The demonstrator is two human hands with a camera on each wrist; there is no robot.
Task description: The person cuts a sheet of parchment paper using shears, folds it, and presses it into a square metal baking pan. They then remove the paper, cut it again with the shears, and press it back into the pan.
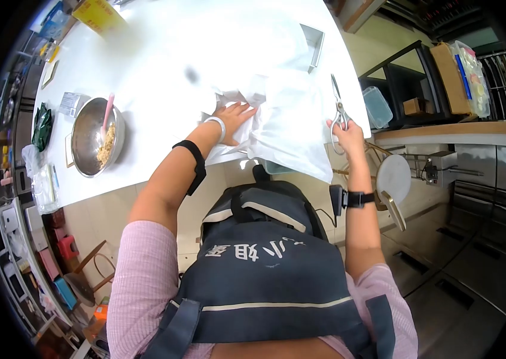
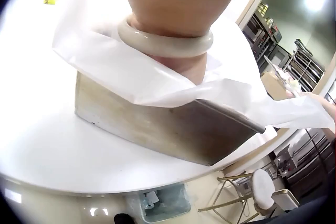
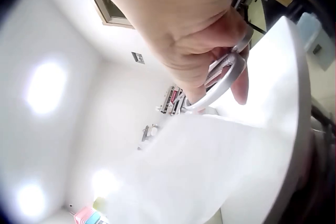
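Note:
My left hand (image 1: 235,122) presses with spread fingers into white paper (image 1: 292,134) near the table's front edge. In the left wrist view, this paper drapes over the rim of a metal baking pan (image 2: 157,127), and the hand reaches down inside, its fingers hidden. A pale bangle (image 2: 168,44) circles that wrist. To the right, my right hand (image 1: 350,136) grips the handles of metal scissors (image 1: 339,110), whose blades point toward the far side of the table. The right wrist view shows fingers through the scissor loops (image 3: 231,79), beside the loose paper (image 3: 178,166).
A steel bowl (image 1: 81,146) with crumbly pieces (image 1: 107,149) and a pink spatula (image 1: 109,110) stands at the left. Another metal pan (image 1: 317,45) lies at the back right. A yellow box (image 1: 98,16) stands at the far left. A stool (image 1: 393,178) is beyond the right edge.

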